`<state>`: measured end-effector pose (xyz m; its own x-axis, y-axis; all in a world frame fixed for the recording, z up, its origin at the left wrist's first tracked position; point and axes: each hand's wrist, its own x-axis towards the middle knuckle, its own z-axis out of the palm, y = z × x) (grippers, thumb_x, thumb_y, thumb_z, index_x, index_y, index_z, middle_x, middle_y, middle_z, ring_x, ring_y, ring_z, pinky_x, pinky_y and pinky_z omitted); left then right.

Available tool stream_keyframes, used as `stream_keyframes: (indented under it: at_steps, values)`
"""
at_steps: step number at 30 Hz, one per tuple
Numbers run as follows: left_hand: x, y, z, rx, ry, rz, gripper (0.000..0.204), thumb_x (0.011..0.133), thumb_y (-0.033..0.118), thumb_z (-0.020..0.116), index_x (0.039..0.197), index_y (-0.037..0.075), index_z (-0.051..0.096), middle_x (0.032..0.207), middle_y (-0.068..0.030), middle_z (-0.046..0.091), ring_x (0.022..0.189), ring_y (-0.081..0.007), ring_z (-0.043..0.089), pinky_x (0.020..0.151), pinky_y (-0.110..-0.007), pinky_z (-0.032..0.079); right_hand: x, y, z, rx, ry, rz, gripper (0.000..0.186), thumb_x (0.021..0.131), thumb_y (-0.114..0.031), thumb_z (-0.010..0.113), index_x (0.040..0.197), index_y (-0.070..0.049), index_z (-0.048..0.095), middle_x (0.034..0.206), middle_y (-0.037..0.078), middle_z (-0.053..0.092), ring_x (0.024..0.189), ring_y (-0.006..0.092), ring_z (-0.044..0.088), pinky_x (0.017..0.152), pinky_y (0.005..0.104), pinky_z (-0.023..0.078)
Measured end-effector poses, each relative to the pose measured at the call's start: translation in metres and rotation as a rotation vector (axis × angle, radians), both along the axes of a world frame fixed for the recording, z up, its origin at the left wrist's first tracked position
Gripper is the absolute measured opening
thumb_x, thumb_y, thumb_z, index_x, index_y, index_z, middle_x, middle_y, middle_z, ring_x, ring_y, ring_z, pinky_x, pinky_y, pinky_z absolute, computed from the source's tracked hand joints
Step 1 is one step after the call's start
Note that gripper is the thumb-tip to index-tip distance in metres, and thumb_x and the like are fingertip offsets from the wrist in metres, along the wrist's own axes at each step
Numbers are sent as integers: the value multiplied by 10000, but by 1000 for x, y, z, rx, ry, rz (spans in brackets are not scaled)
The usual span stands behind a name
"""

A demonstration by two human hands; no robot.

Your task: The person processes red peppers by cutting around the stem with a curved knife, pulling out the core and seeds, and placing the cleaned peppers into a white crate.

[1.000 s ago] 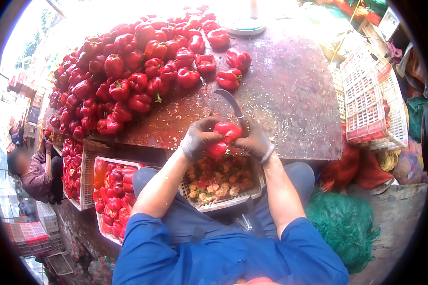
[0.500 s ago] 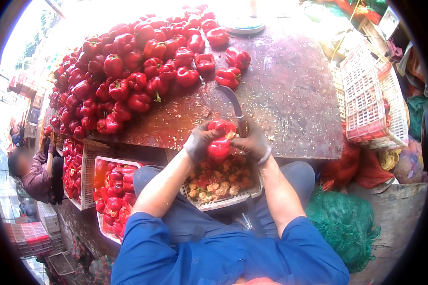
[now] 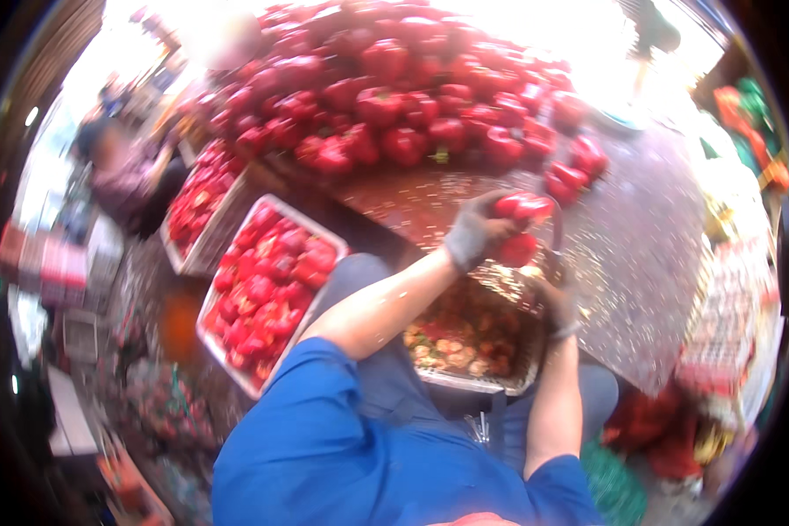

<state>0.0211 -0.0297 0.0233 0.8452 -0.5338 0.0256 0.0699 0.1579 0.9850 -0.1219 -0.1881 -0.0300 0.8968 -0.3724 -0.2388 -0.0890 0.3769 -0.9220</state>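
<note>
My left hand [image 3: 479, 232], in a dark glove with a grey cuff, is closed on a red bell pepper [image 3: 524, 210] that looks cut open into two parts. Lower and to the right, my gloved right hand [image 3: 556, 302] grips a knife with a curved blade [image 3: 557, 230], which points up beside the pepper. Something pale shows at the right hand's fingertips, too blurred to name. Under both hands, between my legs, a crate [image 3: 491, 384] holds pale pepper cores and seeds. A large heap of whole red bell peppers [image 3: 386, 105] covers the far side of the table.
Pale seeds are scattered over the table [image 3: 631, 263]. On my left stands a white crate [image 3: 231, 263] of cut red peppers; past it, another person [image 3: 131, 180] sits by a similar crate. Stacked crates [image 3: 728, 307] and a green net bag [image 3: 615, 480] are at right.
The view has swung left, so the table and heap appear further right. My hands have drawn apart: the left keeps the pepper, the right has come away lower with the knife.
</note>
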Motion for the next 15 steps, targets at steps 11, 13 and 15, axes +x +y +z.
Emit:
stream_keyframes:
  at_steps: [11, 13, 15]
  values:
    - [50, 301, 9, -50, 1, 915, 260, 860, 108, 827, 1089, 53, 716, 987, -30, 729, 873, -124, 697, 794, -301, 609, -15, 29, -28, -663, 82, 523, 515, 733, -56, 742, 1247, -63, 709, 949, 22, 737, 868, 89, 642, 806, 287, 528]
    - [56, 429, -53, 394, -360, 1196, 276, 840, 184, 852, 1055, 70, 722, 931, -20, 721, 853, -129, 674, 809, -319, 573, -9, 41, -25, -708, 93, 569, 508, 738, -40, 727, 1246, -60, 708, 918, 4, 717, 846, 82, 629, 782, 279, 525]
    - [37, 527, -73, 714, -523, 1296, 295, 800, 191, 847, 1048, 89, 725, 905, -83, 725, 803, -219, 689, 795, -355, 566, -7, 57, 9, -771, 185, 625, 496, 743, -23, 713, 1238, -51, 709, 888, -13, 694, 827, 74, 614, 761, 269, 519]
